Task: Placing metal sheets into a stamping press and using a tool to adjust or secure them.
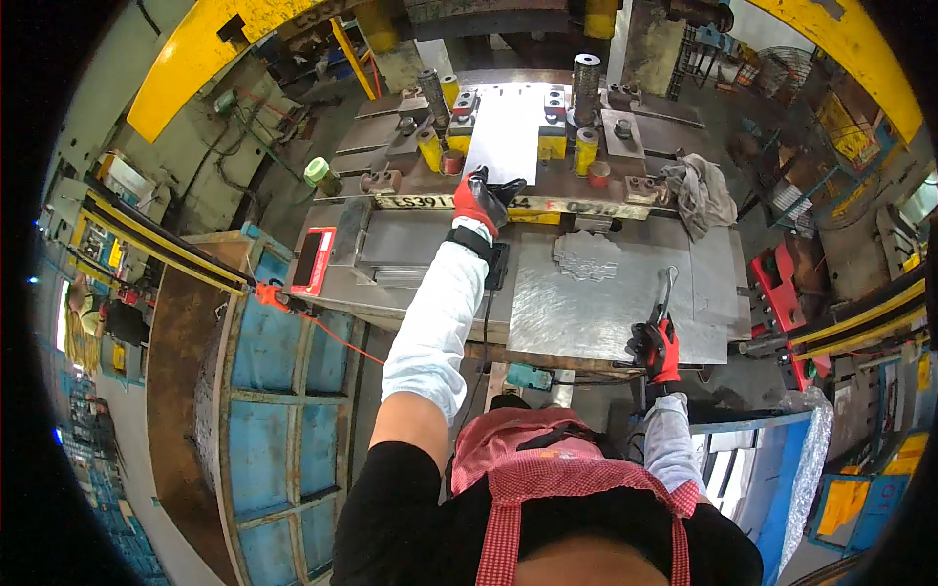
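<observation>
Bright sheet (505, 132) lies flat on the die base (420, 184), between the left post (433, 101) and right post (585, 88), long side running near to far. Left hand (484, 199), gloved, is at the sheet's near edge; can't tell if that grip pinches the edge or only presses on it. Right hand (658, 347), also gloved, has its grip closed around a metal hand tool (670, 288), over the right part of a large plate (557, 322) on the worktop (362, 296). A thin jagged-edged piece (586, 256) lies at the plate's far side.

To do this well: keep the sheet flat and square between the posts, guide from the near edge only, left fingers well out of the die space. Best to hold the tool clear of the jagged piece. Likely risks: sheet skewing, glove snagging on an edge.
</observation>
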{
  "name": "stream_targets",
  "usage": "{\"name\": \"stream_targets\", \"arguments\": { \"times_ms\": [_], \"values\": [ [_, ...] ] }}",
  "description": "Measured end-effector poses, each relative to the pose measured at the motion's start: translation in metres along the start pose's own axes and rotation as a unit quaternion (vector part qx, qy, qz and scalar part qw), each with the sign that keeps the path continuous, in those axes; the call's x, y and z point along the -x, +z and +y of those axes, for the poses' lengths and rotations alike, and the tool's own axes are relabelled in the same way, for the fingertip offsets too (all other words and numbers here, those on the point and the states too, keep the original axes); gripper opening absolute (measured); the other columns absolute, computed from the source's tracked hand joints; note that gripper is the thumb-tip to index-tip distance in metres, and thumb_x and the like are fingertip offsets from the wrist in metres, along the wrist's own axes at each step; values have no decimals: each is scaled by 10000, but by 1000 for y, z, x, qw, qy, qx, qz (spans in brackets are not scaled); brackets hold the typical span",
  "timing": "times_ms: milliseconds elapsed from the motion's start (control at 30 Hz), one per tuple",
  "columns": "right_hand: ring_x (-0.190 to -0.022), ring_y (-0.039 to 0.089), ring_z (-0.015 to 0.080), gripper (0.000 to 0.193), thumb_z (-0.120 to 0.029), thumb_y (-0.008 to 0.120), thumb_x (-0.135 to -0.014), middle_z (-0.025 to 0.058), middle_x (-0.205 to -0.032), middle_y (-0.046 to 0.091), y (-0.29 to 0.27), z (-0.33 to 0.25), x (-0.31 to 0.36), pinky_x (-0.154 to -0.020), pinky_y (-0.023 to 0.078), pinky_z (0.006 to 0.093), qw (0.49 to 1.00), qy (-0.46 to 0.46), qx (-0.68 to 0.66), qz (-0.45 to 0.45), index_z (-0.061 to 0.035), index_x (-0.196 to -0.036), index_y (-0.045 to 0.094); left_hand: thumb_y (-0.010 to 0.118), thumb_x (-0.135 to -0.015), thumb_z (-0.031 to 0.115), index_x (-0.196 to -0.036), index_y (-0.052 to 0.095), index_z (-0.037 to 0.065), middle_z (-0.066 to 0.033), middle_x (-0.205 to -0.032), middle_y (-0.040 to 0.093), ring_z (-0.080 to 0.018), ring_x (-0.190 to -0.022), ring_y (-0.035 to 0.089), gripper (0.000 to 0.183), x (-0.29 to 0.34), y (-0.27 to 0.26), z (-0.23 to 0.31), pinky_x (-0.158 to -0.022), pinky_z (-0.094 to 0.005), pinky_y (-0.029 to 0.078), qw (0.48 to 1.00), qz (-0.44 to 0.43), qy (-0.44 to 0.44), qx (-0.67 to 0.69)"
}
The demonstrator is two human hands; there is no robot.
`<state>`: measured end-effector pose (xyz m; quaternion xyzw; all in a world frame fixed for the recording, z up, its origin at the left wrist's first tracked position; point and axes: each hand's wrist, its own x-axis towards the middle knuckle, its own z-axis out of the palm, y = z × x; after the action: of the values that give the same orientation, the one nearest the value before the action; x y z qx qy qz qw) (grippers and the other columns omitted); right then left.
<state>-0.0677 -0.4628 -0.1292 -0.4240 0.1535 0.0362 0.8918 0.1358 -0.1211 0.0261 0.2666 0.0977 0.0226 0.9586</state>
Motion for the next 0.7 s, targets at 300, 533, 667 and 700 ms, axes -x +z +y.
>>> {"name": "stream_targets", "arguments": {
  "times_ms": [300,533,667,700],
  "values": [
    [-493,431,186,151,-131,536,-838,97,-658,503,14,-6,4,-455,345,334,998,37,-54,-11,-58,-935,446,461,-857,221,-1077,441,2,-221,-1017,543,-418,-796,589,311,-3,-2,-5,-700,-463,538,999,-15,18,21],
    [-484,481,188,153,-109,543,-823,93,-666,519,12,-7,6,-442,395,333,999,-9,20,27,-69,-938,450,451,-870,215,-1014,490,6,-194,-936,576,-344,-761,609,257,-6,-1,-11,-692,-405,547,1000,-3,12,-7],
    [-495,488,186,162,-105,545,-817,92,-675,523,11,-2,4,-450,408,331,1000,-2,-3,12,-76,-944,449,377,-883,185,-1093,493,27,-151,-1056,549,-347,-907,568,288,-37,-49,-16,-795,-459,509,863,-116,242,-428],
    [-495,487,185,163,-107,545,-816,92,-677,522,14,-1,4,-450,408,331,1000,-1,-5,10,-78,-945,449,371,-886,187,-1091,496,28,-141,-1055,551,-347,-908,568,287,-45,-61,-10,-799,-459,507,827,-111,282,-473]
  ]
}}
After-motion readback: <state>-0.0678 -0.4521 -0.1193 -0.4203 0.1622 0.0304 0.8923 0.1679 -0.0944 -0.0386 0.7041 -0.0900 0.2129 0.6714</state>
